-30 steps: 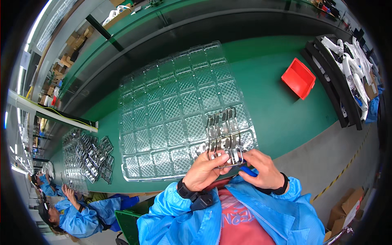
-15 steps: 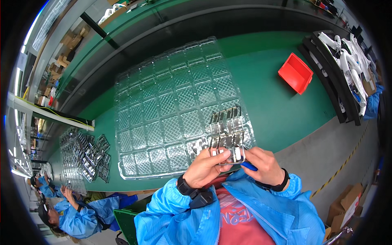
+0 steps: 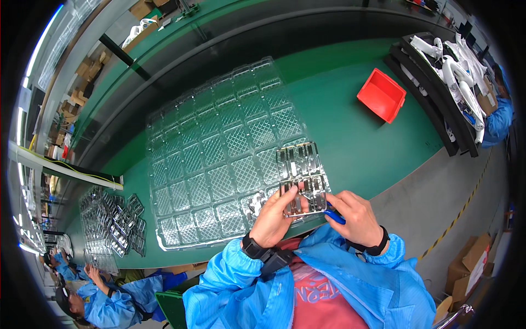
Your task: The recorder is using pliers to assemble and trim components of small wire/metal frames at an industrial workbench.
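My left hand (image 3: 272,220) grips the lower left part of a metal frame panel (image 3: 300,163) holding rows of small dark and silver pieces, its thumb lying across the front. Close to the panel's lower right corner, my right hand (image 3: 359,219) is closed round a tool with a blue handle (image 3: 335,217); the tool's tip is too small to make out. Beneath and beyond the panel lies a clear plastic tray (image 3: 232,167) with many pockets. A few small silvery pieces (image 3: 253,204) sit in a near pocket, left of my left hand.
A red bin (image 3: 382,96) stands on the green table (image 3: 359,156) at right. Black racks with white parts (image 3: 457,77) are at far right. Leftward, similar metal panels (image 3: 123,222) are heaped, and a co-worker in a blue smock (image 3: 112,299) sits near them. Cardboard boxes (image 3: 470,263) stand lower right.
The panel has turned to face me more squarely, and my left thumb has moved up on it. My right hand keeps the tool by the panel's corner. The whole view has shifted slightly.
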Demonstrator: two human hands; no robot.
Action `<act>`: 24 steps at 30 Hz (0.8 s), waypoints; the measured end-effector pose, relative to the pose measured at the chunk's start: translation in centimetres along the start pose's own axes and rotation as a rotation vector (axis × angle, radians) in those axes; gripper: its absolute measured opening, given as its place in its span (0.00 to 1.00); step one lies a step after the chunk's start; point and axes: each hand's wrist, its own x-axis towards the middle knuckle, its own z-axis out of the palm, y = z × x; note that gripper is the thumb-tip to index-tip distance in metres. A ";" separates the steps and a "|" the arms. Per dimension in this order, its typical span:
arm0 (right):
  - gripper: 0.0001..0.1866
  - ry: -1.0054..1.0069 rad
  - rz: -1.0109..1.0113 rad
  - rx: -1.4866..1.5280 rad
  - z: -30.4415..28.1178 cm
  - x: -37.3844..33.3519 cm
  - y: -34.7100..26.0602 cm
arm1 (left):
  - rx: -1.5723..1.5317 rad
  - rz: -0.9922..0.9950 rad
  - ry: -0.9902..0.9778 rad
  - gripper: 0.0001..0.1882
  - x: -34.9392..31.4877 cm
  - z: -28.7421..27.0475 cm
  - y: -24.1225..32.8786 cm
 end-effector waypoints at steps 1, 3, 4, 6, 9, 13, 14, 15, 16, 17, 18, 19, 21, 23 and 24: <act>0.26 0.008 0.004 -0.003 -0.1 0.0 0.0 | -0.033 -0.001 0.007 0.16 -0.1 0.1 0.0; 0.26 0.017 0.006 -0.006 -0.2 0.1 0.0 | -0.101 -0.003 0.023 0.14 -0.2 0.3 0.0; 0.26 0.021 0.009 0.005 -0.1 0.1 0.1 | -0.116 -0.036 0.021 0.10 -0.6 0.5 0.3; 0.26 0.024 0.006 0.019 -0.1 0.1 0.0 | -0.126 -0.022 -0.065 0.10 -0.6 -0.1 -0.1; 0.27 0.063 0.006 0.065 0.3 0.1 -0.2 | -0.175 -0.038 -0.099 0.05 -0.8 0.3 -0.1; 0.27 0.091 0.041 0.172 0.8 0.1 -0.3 | -0.154 -0.037 -0.148 0.06 -1.0 0.3 -0.4; 0.26 0.091 0.040 0.183 0.8 0.1 -0.3 | -0.174 -0.039 -0.142 0.06 -1.0 0.3 -0.4; 0.26 0.090 0.040 0.183 0.8 0.1 -0.3 | -0.194 -0.040 -0.137 0.06 -1.1 0.3 -0.4; 0.26 0.085 0.037 0.180 0.8 0.1 -0.3 | -0.195 -0.040 -0.136 0.06 -1.1 0.3 -0.4; 0.26 0.080 0.034 0.177 0.8 0.1 -0.3 | -0.209 -0.043 -0.146 0.06 -1.1 0.3 -0.4; 0.26 0.079 0.033 0.177 0.8 0.1 -0.3 | -0.223 -0.047 -0.156 0.06 -1.2 0.3 -0.4; 0.26 0.073 0.035 0.179 0.8 0.2 -0.4 | -0.224 -0.046 -0.156 0.06 -1.2 0.3 -0.4; 0.26 0.066 0.038 0.178 0.8 0.2 -0.4 | -0.246 -0.057 -0.152 0.06 -1.3 0.2 -0.4; 0.26 0.064 0.023 0.174 1.0 0.2 -0.4 | -0.248 -0.054 -0.161 0.06 -1.2 0.1 -0.4; 0.26 0.062 0.021 0.173 1.0 0.2 -0.4 | -0.248 -0.051 -0.168 0.06 -1.2 0.0 -0.5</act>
